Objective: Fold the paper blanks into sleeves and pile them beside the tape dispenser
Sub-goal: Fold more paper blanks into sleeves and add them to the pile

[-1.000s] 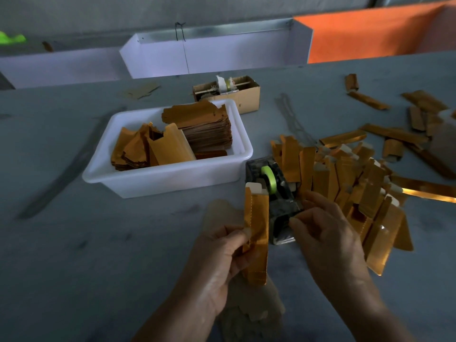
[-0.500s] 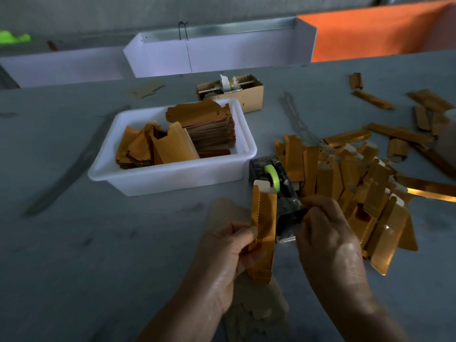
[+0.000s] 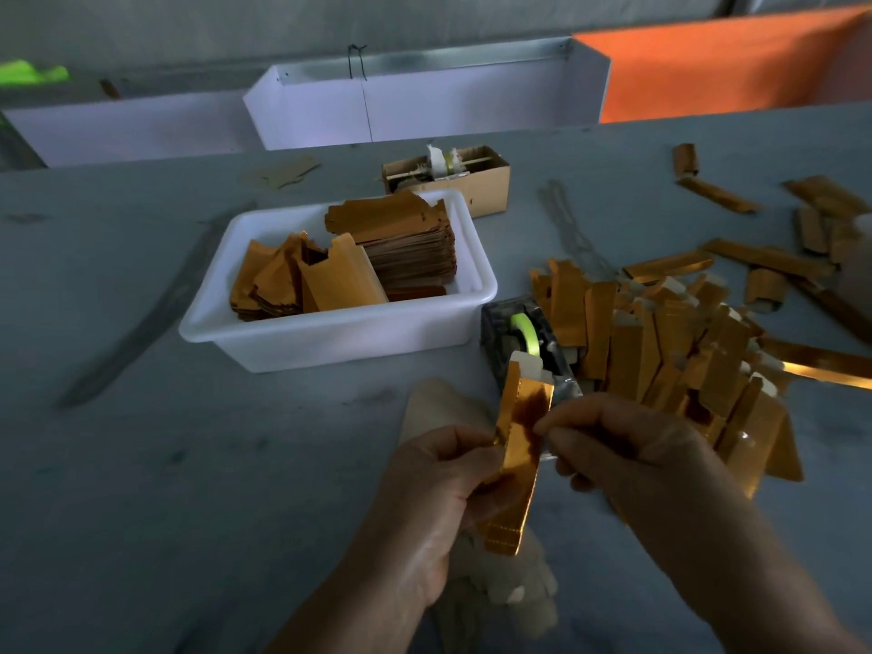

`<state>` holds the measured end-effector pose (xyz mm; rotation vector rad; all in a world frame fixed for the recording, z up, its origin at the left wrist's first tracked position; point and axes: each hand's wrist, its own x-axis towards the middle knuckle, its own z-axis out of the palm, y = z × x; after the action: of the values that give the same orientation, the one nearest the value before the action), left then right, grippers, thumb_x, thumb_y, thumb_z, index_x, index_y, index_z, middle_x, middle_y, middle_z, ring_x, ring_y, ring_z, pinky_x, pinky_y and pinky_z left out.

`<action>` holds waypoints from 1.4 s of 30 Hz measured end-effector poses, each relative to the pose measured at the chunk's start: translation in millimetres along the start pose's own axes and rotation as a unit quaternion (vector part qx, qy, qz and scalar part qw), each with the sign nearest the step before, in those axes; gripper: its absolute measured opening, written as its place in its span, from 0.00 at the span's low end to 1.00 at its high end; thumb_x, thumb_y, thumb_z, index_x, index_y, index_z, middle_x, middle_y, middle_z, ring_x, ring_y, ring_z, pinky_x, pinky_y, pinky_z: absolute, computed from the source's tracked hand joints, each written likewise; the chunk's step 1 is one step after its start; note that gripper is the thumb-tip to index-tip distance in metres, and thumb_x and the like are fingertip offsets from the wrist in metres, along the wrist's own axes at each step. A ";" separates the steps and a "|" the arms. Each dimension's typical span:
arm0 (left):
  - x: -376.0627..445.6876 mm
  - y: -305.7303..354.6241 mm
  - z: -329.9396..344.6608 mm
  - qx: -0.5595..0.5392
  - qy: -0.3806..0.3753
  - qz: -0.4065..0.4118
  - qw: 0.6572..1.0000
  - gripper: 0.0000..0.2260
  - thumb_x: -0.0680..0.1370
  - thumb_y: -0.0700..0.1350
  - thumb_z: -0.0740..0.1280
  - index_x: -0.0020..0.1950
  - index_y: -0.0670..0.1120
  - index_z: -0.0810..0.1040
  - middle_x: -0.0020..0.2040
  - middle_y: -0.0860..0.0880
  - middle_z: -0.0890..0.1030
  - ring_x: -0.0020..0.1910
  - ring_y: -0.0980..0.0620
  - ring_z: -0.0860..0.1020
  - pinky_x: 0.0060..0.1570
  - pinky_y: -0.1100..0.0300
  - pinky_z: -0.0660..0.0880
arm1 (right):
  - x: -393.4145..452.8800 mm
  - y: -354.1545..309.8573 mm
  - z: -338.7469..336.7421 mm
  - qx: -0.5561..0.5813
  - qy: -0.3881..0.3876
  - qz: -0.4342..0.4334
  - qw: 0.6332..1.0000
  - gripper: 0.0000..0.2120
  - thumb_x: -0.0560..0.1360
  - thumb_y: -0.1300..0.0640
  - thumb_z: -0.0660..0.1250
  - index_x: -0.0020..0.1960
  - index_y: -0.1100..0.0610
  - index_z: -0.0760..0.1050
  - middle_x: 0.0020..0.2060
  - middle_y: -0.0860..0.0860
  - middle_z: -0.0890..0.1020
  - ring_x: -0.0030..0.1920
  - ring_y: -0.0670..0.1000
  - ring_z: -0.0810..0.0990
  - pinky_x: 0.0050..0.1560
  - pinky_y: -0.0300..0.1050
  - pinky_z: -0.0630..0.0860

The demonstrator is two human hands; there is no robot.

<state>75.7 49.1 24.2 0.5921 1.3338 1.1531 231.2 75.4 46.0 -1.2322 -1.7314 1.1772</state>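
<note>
Left hand (image 3: pixel 439 493): thumb and fingers pinch the left edge of a gold folded sleeve (image 3: pixel 516 457), held upright above the table, white tab at its top. Right hand (image 3: pixel 627 446): fingertips curled, pinching the sleeve's right edge at mid-height. Whether a bit of tape sits betw. the right fingers: cannot tell.

Tape dispenser (image 3: pixel 528 342), dark w/ green roll, stands just beyond the sleeve, partly hidden by it. Pile of finished sleeves (image 3: pixel 670 351) lies immed. right of the dispenser, touching it, fanned toward the near right.

White tub (image 3: pixel 330 342) left of dispenser, holding flat paper blanks (image 3: pixel 406 238) stacked at far right and looser ones at left. Small cardboard box (image 3: pixel 486 186) beyond the tub. Loose gold strips (image 3: pixel 764 257) scattered far right on the grey table (image 3: pixel 141 464). Pale cloth (image 3: pixel 500 601) under the hands, near edge.
</note>
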 end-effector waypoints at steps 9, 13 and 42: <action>-5.9 2.2 5.3 0.050 -0.008 0.024 0.998 0.06 0.74 0.35 0.69 0.39 0.42 0.84 0.42 0.39 0.85 0.46 0.41 0.83 0.52 0.46 0.80 | -0.8 -2.7 5.6 -0.130 -0.017 -0.032 0.991 0.17 0.74 0.56 0.66 0.52 0.34 0.71 0.35 0.43 0.80 0.41 0.36 0.77 0.39 0.30 0.74; -5.6 1.8 5.0 0.073 -0.025 0.029 0.997 0.06 0.74 0.39 0.70 0.39 0.46 0.85 0.40 0.43 0.85 0.42 0.46 0.84 0.48 0.50 0.81 | 2.6 0.3 7.0 -0.142 0.023 -0.034 0.989 0.21 0.71 0.56 0.69 0.59 0.43 0.66 0.35 0.44 0.81 0.39 0.37 0.79 0.38 0.32 0.76; -11.1 -8.5 20.4 0.154 0.090 0.132 0.975 0.08 0.73 0.41 0.70 0.34 0.49 0.82 0.31 0.48 0.83 0.33 0.52 0.83 0.36 0.54 0.80 | -1.7 -20.1 19.3 -0.363 0.075 0.000 0.929 0.17 0.76 0.41 0.60 0.47 0.45 0.51 0.32 0.42 0.69 0.30 0.39 0.70 0.30 0.34 0.69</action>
<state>99.2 41.5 25.8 0.9301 1.6434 1.2447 207.9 65.7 58.2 -1.6822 -2.1214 0.4005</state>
